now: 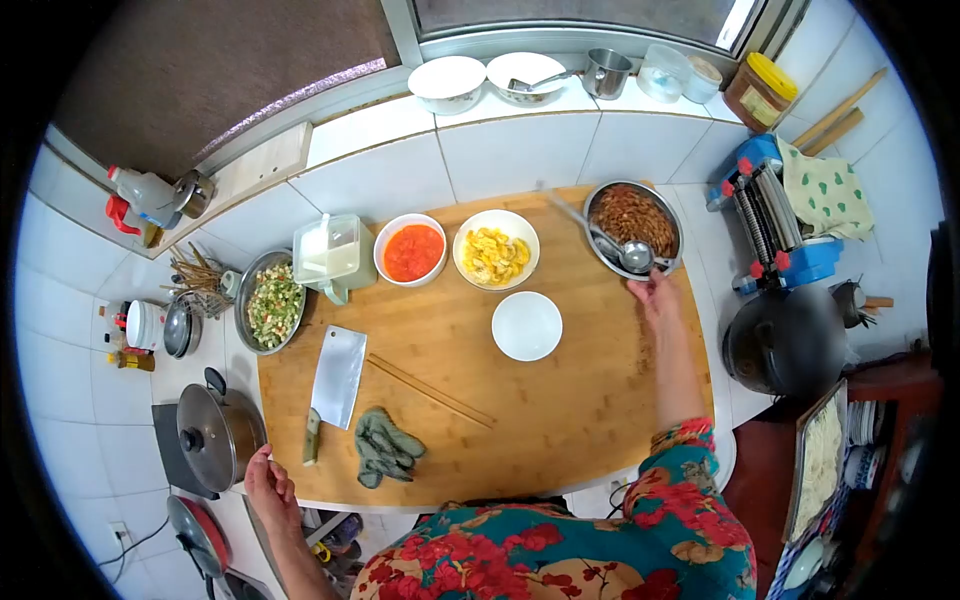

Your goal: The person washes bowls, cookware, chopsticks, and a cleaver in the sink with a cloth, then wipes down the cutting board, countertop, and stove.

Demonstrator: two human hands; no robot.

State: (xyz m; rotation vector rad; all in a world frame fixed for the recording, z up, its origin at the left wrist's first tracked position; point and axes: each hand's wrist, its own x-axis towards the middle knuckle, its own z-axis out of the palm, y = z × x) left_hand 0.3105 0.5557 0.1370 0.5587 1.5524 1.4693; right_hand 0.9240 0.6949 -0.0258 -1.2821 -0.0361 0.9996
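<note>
My right hand (655, 300) is at the near rim of a metal bowl (598, 258) of brown shredded food, its fingers closed on the edge. A ladle (636, 257) rests in that bowl, its handle leaning out to the upper left. My left hand (272, 487) hovers by the table's left front corner, beside a lidded pot (215, 437), with loosely bent fingers and nothing visible in them. An empty white bowl (527, 326) sits mid-board. Behind it are a bowl of scrambled egg (494, 257) and a bowl of red chopped tomato (411, 252).
On the wooden board (560, 430) lie a cleaver (340, 375), chopsticks (430, 390) and a crumpled grey-green cloth (387, 447). A metal bowl of chopped green vegetables (274, 302) and a lidded plastic container (332, 252) stand at the left. A pasta machine (765, 220) stands right.
</note>
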